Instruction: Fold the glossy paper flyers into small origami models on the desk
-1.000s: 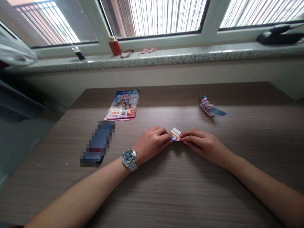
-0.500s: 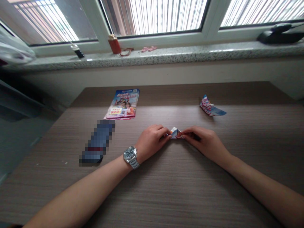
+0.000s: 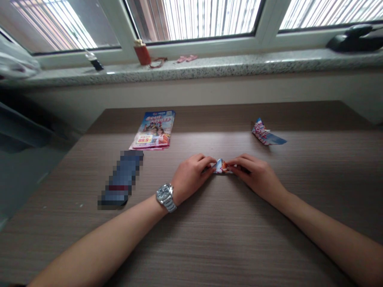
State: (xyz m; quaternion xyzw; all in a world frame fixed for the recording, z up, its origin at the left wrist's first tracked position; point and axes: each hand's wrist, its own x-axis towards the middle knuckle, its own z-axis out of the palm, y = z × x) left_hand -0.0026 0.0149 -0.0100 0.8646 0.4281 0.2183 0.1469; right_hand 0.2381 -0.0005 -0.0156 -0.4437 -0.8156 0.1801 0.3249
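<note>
Between my two hands, low over the table, is a small piece of folded printed paper [image 3: 221,166] with blue, white and orange on it. My left hand [image 3: 194,173], with a silver watch on its wrist, pinches the paper's left end between thumb and fingers. At the right end, the thumb and fingers of my right hand [image 3: 253,170] are closed on the same paper. The fingers cover both of its ends. Farther back on the right lies another folded paper shape [image 3: 265,134], blue with red and white print, one pointed part standing up.
A stack of printed flyers [image 3: 155,129] lies at the back left of the brown table [image 3: 191,239]. In front of it is a pixelated dark blue object [image 3: 122,179]. On the granite windowsill [image 3: 227,67] stand a red case [image 3: 142,54] and a black device [image 3: 354,39].
The visible face of the folded paper now shows more orange and less white, and its top looks altered. Both hands keep their pinch, with small finger shifts.
</note>
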